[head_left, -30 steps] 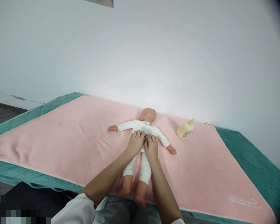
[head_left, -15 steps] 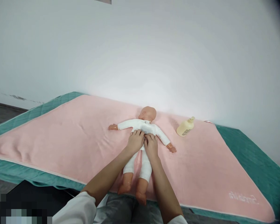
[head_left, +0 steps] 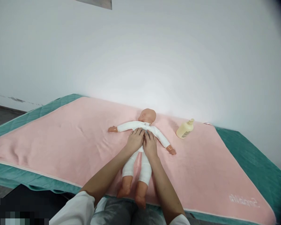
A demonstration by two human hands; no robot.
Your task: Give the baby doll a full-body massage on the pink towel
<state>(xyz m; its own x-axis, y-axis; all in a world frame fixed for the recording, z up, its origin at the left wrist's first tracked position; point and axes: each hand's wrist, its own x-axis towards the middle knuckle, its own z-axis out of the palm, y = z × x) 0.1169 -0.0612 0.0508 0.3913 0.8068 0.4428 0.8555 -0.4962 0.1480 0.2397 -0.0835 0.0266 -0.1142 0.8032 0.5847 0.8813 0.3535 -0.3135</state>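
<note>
A baby doll (head_left: pixel 147 124) with a white cloth body lies with its arms spread and its head turned to the left. Both hands rest side by side on the middle of its torso, almost touching each other. My left hand (head_left: pixel 135 140) lies flat there with its fingers pointing toward the doll's head. My right hand (head_left: pixel 150 144) is laid the same way, fingers stretched out over the white cloth. Neither hand grips anything. The part of the torso beneath my palms is hidden.
Under the doll a pink blanket (head_left: pixel 196 175) covers a green quilted pad (head_left: pixel 255 153). A pale yellow pump bottle (head_left: pixel 185 129) lies tilted to the right of the doll. Behind the bed rises a white wall (head_left: pixel 140 56). Something black (head_left: pixel 30 203) stands at the lower left.
Both hands have slid slightly up the doll's torso toward its head, and the right fingers are now stretched straighter. The view has tilted slightly; the doll and bottle stay in place.
</note>
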